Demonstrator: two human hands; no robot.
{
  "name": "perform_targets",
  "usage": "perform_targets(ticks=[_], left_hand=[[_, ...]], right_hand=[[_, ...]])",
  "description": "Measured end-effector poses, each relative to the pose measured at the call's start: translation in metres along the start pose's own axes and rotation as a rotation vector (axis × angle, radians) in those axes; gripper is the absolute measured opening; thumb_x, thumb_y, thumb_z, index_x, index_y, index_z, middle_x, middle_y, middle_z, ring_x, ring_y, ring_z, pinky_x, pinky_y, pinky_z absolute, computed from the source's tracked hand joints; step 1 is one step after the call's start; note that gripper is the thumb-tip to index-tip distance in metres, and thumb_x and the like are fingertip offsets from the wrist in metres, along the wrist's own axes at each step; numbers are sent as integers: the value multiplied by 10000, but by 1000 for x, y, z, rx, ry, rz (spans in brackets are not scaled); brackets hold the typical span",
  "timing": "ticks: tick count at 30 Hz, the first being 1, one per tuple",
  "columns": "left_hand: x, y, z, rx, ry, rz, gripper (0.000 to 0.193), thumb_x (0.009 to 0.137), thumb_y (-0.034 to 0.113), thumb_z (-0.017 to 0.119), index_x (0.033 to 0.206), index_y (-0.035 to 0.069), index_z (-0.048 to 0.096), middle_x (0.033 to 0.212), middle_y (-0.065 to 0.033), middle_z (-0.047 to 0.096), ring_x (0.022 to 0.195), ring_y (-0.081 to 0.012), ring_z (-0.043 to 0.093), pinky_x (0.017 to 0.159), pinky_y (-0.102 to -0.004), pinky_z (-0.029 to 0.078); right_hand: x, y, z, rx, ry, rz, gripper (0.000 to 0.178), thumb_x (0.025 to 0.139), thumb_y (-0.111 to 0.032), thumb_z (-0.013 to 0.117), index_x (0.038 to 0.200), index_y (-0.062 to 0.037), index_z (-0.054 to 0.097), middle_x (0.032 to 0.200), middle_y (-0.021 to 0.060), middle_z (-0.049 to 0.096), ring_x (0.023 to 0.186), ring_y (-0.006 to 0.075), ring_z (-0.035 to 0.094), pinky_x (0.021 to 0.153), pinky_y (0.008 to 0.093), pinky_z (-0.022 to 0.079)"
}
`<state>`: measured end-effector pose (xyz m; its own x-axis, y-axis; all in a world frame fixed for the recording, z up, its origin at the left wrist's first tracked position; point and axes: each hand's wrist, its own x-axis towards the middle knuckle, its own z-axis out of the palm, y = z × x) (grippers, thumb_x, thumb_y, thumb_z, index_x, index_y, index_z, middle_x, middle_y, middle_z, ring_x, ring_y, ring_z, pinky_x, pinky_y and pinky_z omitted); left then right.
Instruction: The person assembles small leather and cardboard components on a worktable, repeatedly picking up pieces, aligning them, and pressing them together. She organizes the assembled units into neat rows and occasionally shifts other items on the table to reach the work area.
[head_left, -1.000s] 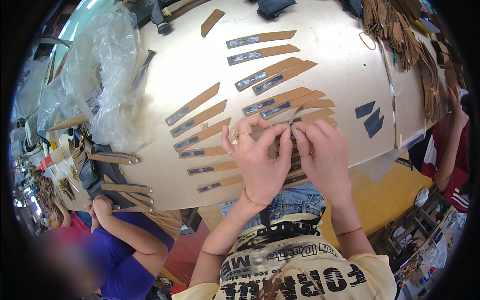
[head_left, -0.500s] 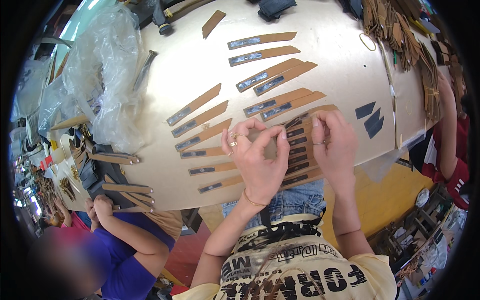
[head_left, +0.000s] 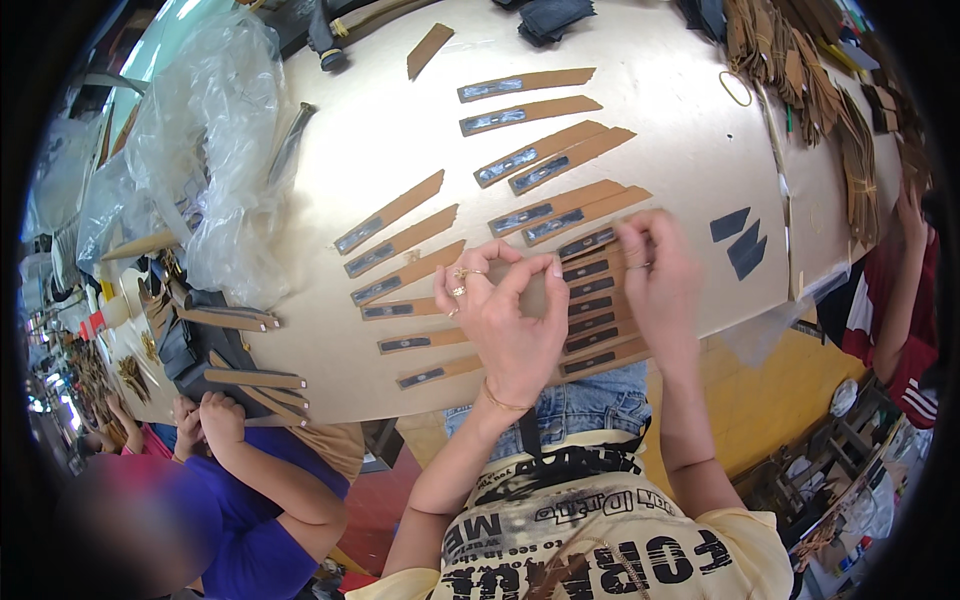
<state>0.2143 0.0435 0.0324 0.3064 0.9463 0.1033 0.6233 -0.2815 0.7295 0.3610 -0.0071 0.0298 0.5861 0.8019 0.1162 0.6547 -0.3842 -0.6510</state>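
The strip with a dark patch [head_left: 588, 243] lies between the 2 hands, at the far end of a row on the tabletop [head_left: 700, 160]; its long axis runs left to right, its right end angled slightly away from the person; the right hand [head_left: 660, 275] is nearer, its thumb and fingertips at the strip's right part and covering its tail; the left hand [head_left: 505, 315] has its fingertips just beside the strip's left end.

The left thumb and forefinger meet in a ring, though I cannot tell whether anything is pinched there; the right hand is blurred, its fingertips drawn together at the strip, and I cannot tell whether they are clamped on it.

Counted: 6 more patched strips in the near row [head_left: 590, 304], side by side below that strip; 6 strips at the left [head_left: 400, 310], fanned out; 6 strips farther up [head_left: 532, 115], in 3 pairs; 3 loose dark pieces [head_left: 748, 245] to the right; 1 plain brown piece [head_left: 430, 52] at the far side; 1 crumpled clear plastic bag [head_left: 225, 150] far left.
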Motion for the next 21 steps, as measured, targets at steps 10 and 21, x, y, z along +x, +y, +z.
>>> perform_targets(ticks=[10,21], left_hand=[[1,-8,-1,223,129,65,126,796,271,779,857,165,750,991,-17,542,1027,-230,495,1024,-453,226],[12,-7,-1,144,67,-124,133,830,290,744,879,166,746,1032,-47,533,1093,-269,448,972,-461,245]], right_hand=[[25,35,-35,397,228,274,147,922,-95,644,809,-13,599,825,88,655,641,132,584,608,265,482],[14,0,-18,1084,-370,425,71,873,10,566,916,-46,558,901,121,663,691,115,558,637,228,449]])
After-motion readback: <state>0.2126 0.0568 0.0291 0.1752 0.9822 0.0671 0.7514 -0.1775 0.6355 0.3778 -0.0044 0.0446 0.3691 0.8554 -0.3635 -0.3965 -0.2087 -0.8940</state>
